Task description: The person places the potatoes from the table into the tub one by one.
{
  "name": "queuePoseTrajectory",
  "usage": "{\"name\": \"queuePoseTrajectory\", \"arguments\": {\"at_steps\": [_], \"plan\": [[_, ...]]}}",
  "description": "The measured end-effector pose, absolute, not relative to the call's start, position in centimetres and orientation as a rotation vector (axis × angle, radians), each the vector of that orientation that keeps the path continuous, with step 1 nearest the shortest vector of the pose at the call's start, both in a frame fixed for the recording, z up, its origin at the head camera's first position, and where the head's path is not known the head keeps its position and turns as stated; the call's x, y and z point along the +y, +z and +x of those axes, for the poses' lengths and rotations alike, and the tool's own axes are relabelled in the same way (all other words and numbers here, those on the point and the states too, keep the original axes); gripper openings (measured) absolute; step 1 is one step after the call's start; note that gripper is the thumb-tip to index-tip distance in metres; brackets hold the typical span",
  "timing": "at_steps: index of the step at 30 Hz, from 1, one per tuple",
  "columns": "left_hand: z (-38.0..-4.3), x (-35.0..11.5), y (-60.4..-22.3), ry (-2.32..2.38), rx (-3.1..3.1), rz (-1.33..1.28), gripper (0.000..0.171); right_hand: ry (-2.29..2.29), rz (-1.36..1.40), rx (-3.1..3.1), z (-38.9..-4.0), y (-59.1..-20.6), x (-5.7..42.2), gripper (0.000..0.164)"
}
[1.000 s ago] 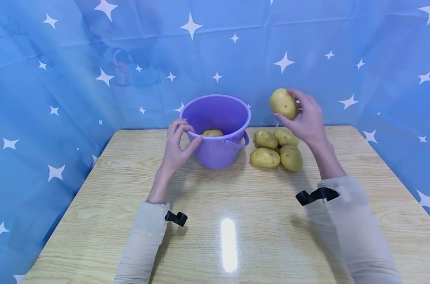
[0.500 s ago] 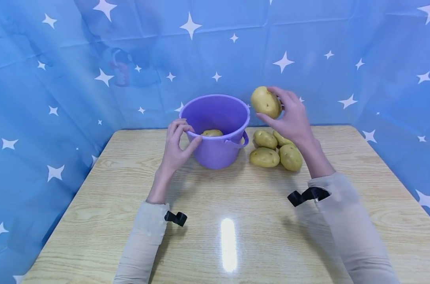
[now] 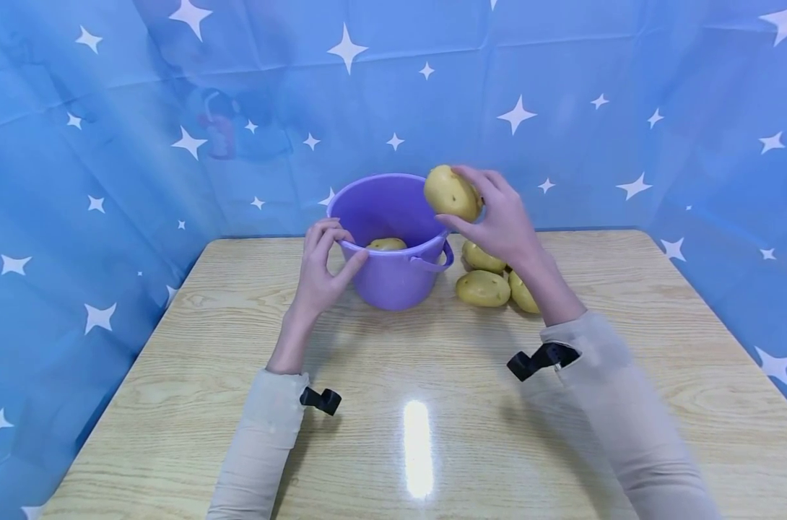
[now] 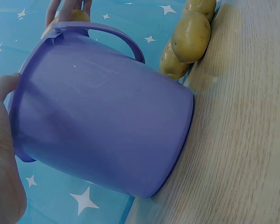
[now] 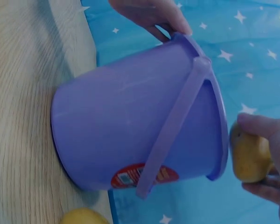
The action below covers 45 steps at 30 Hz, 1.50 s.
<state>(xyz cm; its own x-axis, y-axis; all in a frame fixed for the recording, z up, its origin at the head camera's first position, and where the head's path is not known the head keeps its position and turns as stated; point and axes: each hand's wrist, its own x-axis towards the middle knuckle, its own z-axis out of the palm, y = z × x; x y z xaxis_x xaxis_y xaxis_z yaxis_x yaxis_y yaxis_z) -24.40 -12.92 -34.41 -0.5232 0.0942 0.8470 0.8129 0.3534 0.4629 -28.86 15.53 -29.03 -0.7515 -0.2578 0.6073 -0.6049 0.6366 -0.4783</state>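
A purple bucket (image 3: 393,282) stands upright on the table, its handle (image 3: 435,264) hanging at the right side. My left hand (image 3: 320,271) grips the bucket's near-left rim between thumb and fingers. Inside the bucket lies a potato (image 3: 387,244); how many others are beneath it is hidden. My right hand (image 3: 497,217) holds another potato (image 3: 450,193) between thumb and fingers, at the right edge of the bucket's mouth. In the right wrist view that held potato (image 5: 249,156) is just beyond the rim.
Several potatoes (image 3: 483,288) lie grouped on the table right of the bucket, partly covered by the right forearm. The wooden table (image 3: 367,375) reaches back to a blue curtain (image 3: 432,94) with white stars. Black camera mounts (image 3: 543,360) sit on both wrists.
My right hand has carried its potato leftward, from above the potato group to the bucket's right rim. My left hand and the bucket have stayed in place.
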Motion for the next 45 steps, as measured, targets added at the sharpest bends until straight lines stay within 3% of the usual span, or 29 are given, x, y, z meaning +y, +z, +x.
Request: {"name": "queuePoseTrajectory", "arguments": {"at_steps": [25, 35, 45], "plan": [[-24.4, -13.1, -34.5, -1.207, -1.877, -0.796, 0.02, 0.92, 0.791, -2.421, -28.6, -29.2, 12.0, 0.072], [-24.4, -13.1, -34.6, -1.213, -1.882, -0.796, 0.019, 0.909, 0.827, -2.362, -28.6, -30.0, 11.9, 0.041], [-24.4, -13.1, -34.5, -1.218, -1.896, -0.795, 0.02, 0.901, 0.824, -2.276, -28.6, -29.9, 12.7, 0.032]]}}
